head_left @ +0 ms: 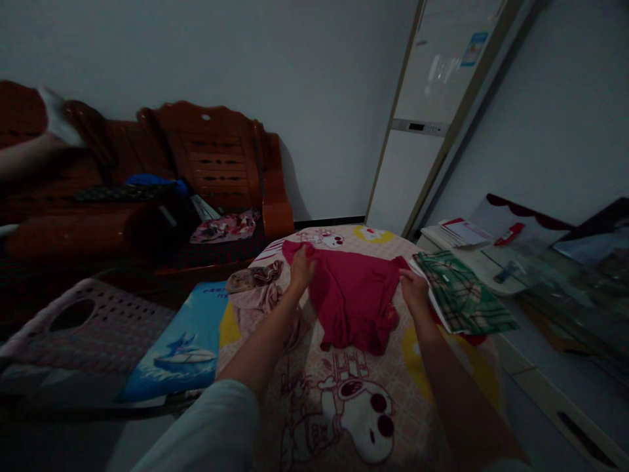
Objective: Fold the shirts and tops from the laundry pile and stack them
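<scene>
A dark pink garment (pixel 351 292) lies spread across the patterned cover (pixel 314 400) of a round surface, its lower edge wrinkled. My left hand (pixel 301 267) is closed on its upper left part. At the upper right corner, my right hand (pixel 414 288) pinches the edge of the same garment. Left of it is a crumpled pale pink patterned cloth (pixel 258 298), partly hidden behind my left forearm. A folded green plaid cloth (pixel 459 292) rests just beyond my right hand, with a white edge showing along its left side.
A wooden sofa (pixel 206 151) with cloths and bags on it stands at the back left. Another person's foot (pixel 61 124) shows over it. A pink woven basket (pixel 98 321) and a blue printed bag (pixel 189 344) are at left. Papers (pixel 459 233) lie on the cabinet at right.
</scene>
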The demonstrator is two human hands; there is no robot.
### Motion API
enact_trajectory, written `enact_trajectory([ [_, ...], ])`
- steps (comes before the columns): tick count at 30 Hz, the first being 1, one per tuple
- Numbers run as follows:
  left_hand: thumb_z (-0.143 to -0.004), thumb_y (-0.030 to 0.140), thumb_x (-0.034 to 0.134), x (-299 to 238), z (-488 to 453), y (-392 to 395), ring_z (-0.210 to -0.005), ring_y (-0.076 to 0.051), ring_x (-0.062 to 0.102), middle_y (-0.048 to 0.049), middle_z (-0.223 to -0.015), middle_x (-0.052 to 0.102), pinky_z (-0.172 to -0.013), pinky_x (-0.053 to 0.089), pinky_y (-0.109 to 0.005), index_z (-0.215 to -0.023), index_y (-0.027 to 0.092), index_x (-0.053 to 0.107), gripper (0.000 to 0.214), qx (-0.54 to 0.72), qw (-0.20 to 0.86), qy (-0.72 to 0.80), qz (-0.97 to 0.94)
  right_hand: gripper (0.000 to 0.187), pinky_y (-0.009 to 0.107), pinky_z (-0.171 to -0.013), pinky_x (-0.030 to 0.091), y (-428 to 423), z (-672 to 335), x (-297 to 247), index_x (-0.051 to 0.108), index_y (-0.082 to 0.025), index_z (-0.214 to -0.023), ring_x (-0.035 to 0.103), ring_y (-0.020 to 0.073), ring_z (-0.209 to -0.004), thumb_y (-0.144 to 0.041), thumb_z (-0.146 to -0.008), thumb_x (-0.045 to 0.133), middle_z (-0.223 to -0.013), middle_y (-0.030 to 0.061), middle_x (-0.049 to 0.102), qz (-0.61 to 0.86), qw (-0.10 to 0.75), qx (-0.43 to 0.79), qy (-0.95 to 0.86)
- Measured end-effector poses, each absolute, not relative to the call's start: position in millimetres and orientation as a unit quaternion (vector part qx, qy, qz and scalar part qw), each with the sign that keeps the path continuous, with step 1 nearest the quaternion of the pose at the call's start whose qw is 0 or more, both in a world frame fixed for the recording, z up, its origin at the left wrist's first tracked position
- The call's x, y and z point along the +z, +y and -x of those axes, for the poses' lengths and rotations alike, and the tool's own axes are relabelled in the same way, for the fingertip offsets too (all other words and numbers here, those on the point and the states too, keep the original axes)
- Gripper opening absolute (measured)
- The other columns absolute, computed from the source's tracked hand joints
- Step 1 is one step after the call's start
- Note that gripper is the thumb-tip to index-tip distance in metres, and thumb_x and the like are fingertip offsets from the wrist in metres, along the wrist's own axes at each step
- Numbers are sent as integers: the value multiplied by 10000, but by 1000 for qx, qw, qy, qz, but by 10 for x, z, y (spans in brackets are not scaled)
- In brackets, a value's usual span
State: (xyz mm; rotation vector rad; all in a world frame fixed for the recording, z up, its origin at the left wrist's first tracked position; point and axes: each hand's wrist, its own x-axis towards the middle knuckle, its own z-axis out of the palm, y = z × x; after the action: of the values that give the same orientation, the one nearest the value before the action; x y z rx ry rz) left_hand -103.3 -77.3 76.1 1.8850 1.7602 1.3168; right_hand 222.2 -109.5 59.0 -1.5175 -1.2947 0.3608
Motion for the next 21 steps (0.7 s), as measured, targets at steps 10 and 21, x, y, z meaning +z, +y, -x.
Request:
enact_trajectory([
  [10,-831,492,637,298,401,-2097,-1086,-265,646,-132,-1208,676,-892,489,-325,-1353,183,525,617,156,169,626,-745,278,334,-882,458,-2236,-1470,211,691,-152,-1084,643,240,-975,-263,-842,609,-988,133,719,674,236,-16,-700],
  [21,-866,171,488,307,674,-2042,-1193,-270,560,-142,-1281,621,-1020,408,-412,-1350,185,525,486,212,118,628,-739,285,337,-834,453,-2276,-1649,-122,699,-180,-998,623,240,-909,-108,-795,511,-930,108,699,661,230,-94,-708],
])
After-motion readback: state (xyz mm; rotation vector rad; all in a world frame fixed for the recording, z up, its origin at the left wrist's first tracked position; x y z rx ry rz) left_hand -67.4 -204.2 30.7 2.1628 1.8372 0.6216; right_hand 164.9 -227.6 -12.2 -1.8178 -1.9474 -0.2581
